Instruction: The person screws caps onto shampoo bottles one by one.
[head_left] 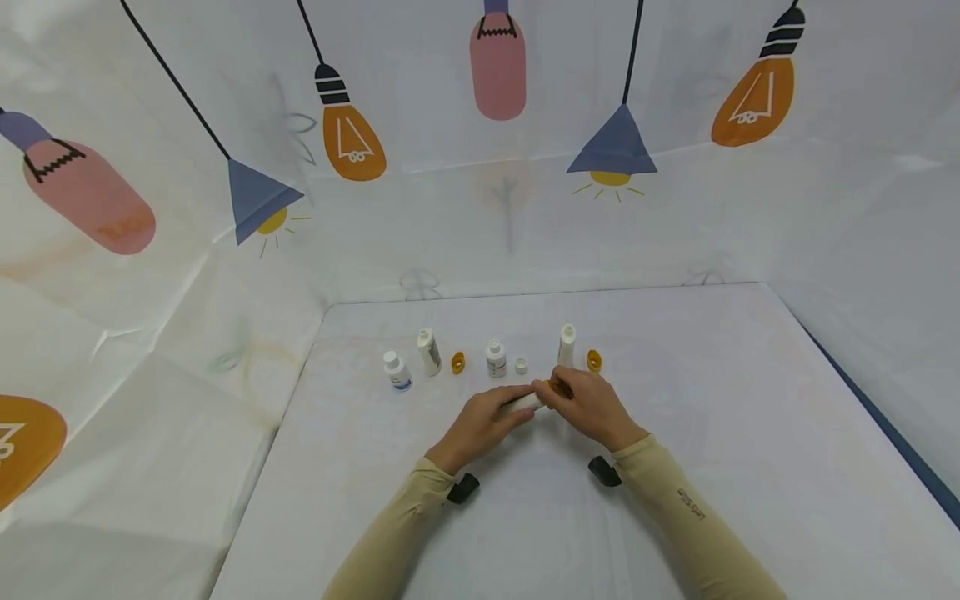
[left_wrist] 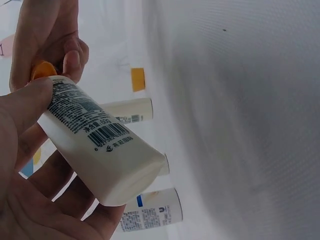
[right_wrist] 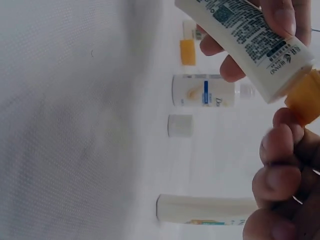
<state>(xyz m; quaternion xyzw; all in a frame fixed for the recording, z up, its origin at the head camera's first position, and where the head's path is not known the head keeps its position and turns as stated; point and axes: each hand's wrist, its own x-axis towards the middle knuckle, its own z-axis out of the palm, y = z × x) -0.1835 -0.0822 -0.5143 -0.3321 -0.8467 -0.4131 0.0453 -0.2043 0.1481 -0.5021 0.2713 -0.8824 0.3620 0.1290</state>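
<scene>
My left hand (head_left: pixel 486 423) grips a white squeeze tube (left_wrist: pixel 102 150) printed with dark text and a barcode; the thumb presses near its neck. At the tube's narrow end, the fingers of my right hand (head_left: pixel 588 404) pinch an orange cap (right_wrist: pixel 304 97). In the right wrist view the cap sits at the tube's mouth, slightly angled to it. Just beyond my right hand stands another white tube (head_left: pixel 567 343), with a loose orange cap (head_left: pixel 594 360) to its right.
Behind the hands, from the left, stand a capped white bottle (head_left: pixel 397 372), a white tube (head_left: pixel 429 352), an orange cap (head_left: pixel 458 362), an uncapped bottle (head_left: pixel 496 358) and a small white cap (head_left: pixel 521 366). A white table (head_left: pixel 750 417) carries them, with printed sheeting (head_left: pixel 450 225) behind.
</scene>
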